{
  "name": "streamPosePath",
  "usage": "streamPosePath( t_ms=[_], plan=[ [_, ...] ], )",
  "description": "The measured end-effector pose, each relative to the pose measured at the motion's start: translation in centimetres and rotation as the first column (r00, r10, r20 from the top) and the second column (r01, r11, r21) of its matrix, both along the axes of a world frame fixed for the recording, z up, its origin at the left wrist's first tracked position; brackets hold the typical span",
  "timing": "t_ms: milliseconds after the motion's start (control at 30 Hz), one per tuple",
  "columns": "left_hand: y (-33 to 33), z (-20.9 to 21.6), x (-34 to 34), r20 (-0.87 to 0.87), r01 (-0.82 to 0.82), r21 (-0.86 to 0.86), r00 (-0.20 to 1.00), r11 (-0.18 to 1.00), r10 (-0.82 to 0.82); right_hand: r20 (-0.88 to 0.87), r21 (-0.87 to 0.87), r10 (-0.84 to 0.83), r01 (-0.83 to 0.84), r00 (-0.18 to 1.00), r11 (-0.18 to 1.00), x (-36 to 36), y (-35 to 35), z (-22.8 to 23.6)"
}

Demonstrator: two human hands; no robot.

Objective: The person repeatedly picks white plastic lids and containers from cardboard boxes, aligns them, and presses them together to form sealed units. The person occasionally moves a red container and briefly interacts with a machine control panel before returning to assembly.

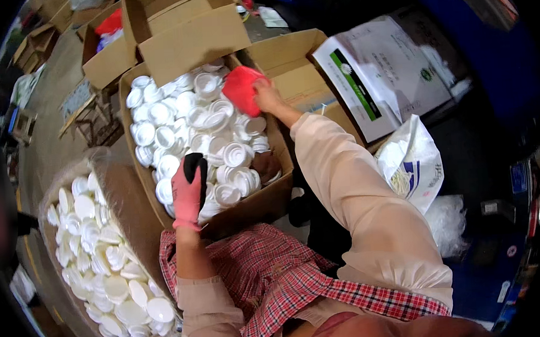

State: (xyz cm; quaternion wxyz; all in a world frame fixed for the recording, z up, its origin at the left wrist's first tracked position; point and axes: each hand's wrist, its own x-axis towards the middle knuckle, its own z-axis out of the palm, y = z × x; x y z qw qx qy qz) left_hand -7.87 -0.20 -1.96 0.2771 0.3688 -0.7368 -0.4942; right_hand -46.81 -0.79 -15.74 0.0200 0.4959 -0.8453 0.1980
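1. White plastic lids (218,134) fill the open cardboard box (272,196) in front of the person, piled almost up to the rim.
2. The left hand (188,195) wears a pink glove with a black tip. It sits at the near edge of the box, down among the lids. Its fingers look curled, but I cannot tell if they hold a lid.
3. The right hand (267,96) is bare. It reaches to the far right side of the box and grips a red plastic lid (243,90) just above the white ones.
4. A brown piece (265,165) lies among the lids at the right side of the box.
5. On the left is a bag-lined box (107,178) with many more white lids spread inside.
6. On the right are a white printed carton (387,68) and a white plastic bag (413,160).
7. It looks like sorting work. Most lids in the middle box are not yet gone through, so a lot seems left to do.
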Motion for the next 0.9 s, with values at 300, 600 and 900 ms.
streamPosePath(
  t_ms=[300, 600, 900],
  plan=[
    [0.4, -2.9, 0.3, 0.159, -0.057, -0.146, 0.984, 0.988, 0.081, 0.071, 0.051, 0.354, -0.357, 0.933, 0.933, -0.3, 17.7, -0.3],
    [1.8, 0.1, -1.1, 0.341, 0.120, -0.098, 0.937, 0.988, -0.080, -0.075, 0.108, -0.235, 0.243, 0.969, 0.964, -11.5, 31.3, -1.2],
    [1.8, -1.2, -3.1, 0.319, 0.142, 0.058, 0.935, 0.988, -0.153, 0.170, 0.420, -0.623, 0.516, 0.763, 0.747, -19.4, 34.0, -4.1]
  ],
)
